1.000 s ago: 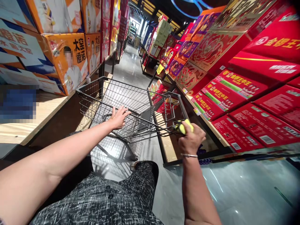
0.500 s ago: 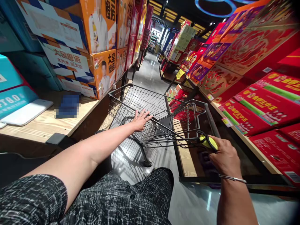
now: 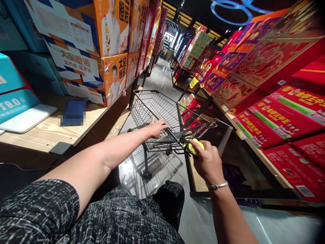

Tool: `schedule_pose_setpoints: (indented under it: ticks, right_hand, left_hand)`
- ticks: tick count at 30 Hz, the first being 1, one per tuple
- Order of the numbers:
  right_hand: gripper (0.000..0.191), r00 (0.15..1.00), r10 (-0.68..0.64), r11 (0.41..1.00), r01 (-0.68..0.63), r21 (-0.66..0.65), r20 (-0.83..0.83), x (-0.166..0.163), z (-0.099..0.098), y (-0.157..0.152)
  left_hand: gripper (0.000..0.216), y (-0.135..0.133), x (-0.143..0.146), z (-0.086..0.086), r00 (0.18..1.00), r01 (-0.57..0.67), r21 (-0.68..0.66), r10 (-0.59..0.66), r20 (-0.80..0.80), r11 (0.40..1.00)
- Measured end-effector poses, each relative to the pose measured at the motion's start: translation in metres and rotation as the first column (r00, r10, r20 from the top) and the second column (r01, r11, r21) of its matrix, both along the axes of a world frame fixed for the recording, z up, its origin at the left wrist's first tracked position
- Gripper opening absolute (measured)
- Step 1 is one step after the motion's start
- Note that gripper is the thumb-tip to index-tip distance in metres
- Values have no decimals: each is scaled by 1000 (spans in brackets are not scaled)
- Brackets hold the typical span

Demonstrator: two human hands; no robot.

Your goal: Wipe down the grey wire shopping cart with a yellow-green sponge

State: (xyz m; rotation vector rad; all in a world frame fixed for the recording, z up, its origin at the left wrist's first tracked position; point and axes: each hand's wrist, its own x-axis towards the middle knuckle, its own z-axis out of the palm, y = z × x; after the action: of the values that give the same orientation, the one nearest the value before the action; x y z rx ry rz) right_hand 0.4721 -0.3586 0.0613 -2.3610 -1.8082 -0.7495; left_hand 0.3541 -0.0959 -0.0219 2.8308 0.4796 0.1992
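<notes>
A black wire shopping cart [image 3: 149, 113] stands at an angle in the aisle in front of me. My left hand [image 3: 157, 128] reaches across to its near side, palm down, with the fingers bent over the top rim and one finger sticking out. At the cart's near corner, my right hand [image 3: 208, 157], with a metal bracelet at the wrist, is closed around a yellow and black handle end [image 3: 195, 146]. The palm hides part of this piece. In the basket I see only wire mesh and dark parts.
To the left, a wooden shelf [image 3: 83, 127] bears orange drink cartons [image 3: 115, 76], a teal box [image 3: 15, 98] and a blurred dark blue item [image 3: 74, 112]. Red cartons [image 3: 281, 118] are stacked on the right-hand shelf. The grey floor [image 3: 162, 73] runs on between the stacks.
The cart has turned, its handle end swinging left and nearer to the left hand. My right hand has moved left with it. My left hand's spread fingers have bent over the rim.
</notes>
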Motion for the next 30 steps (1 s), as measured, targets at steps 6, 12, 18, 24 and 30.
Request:
schedule_pose_setpoints:
  ticks: [6, 12, 18, 24, 30]
  right_hand:
    - [59, 976, 172, 929, -206, -306, -135, -25, 29, 79]
    - [42, 922, 227, 901, -321, -293, -313, -41, 46, 105]
    - [57, 798, 404, 847, -511, -146, -447, -44, 46, 53]
    - [50, 959, 176, 981, -190, -41, -223, 27, 59, 92]
    - [42, 939, -270, 829, 115, -547, -212, 58, 67, 155]
  left_hand:
    - [72, -13, -7, -8, 992, 87, -29, -84, 94, 996]
    - [75, 23, -19, -9, 994, 48, -86, -39, 102, 995]
    - [62, 37, -23, -20, 979, 64, -101, -42, 200, 993]
    - [57, 34, -29, -31, 966, 76, -143, -38, 256, 987]
    - [56, 29, -36, -38, 949, 80, -145, -31, 313, 986]
